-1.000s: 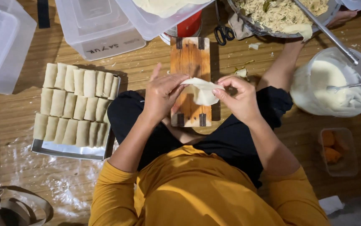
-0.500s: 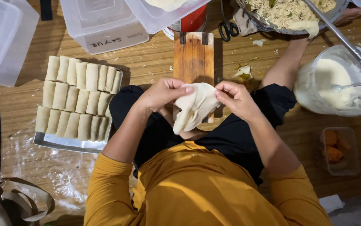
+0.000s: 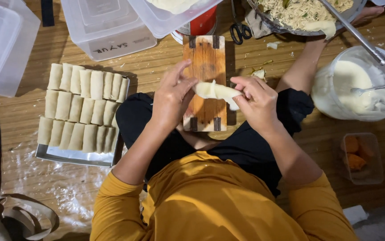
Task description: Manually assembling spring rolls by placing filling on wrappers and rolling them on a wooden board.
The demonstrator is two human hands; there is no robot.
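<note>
Pale wrapper: thin dough sheet (image 3: 217,91), folded into a narrow strip, held in the air between both hands, just above the wooden board (image 3: 204,58).
Head view, left hand (image 3: 172,96): grip pinched on the left end of the wrapper, thumb and fingertips closed on it, remaining fingers raised.
Head view, right hand (image 3: 257,100): grip pinched on the right end of the wrapper, fingers curled over its edge.
Wooden board: narrow, orange-brown, dark cross-battens near both ends; lies lengthwise on the floor between the person's knees, near end against the black trousers.
Floor: wood planks (image 3: 156,67), scattered crumbs near the board.
Metal tray (image 3: 74,156): to the person's left, on the floor; carries three rows of finished pale rolls (image 3: 81,107) packed side by side, touching; near strip of the tray bare.
Filling bowl (image 3: 290,18): metal, top right, shredded pale filling with a long metal utensil resting in it.
White tub (image 3: 357,85): right of the right hand, holds white batter; a spoon stands in it.
Small clear container (image 3: 362,156): on the right, near the knee, holds orange pieces.
Clear plastic boxes (image 3: 107,27): stacked along the top and top-left edge.
Scissors (image 3: 239,29): black-handled, just beyond the far end of the board.
Clothing: mustard long-sleeved top, sleeves pushed up.
</note>
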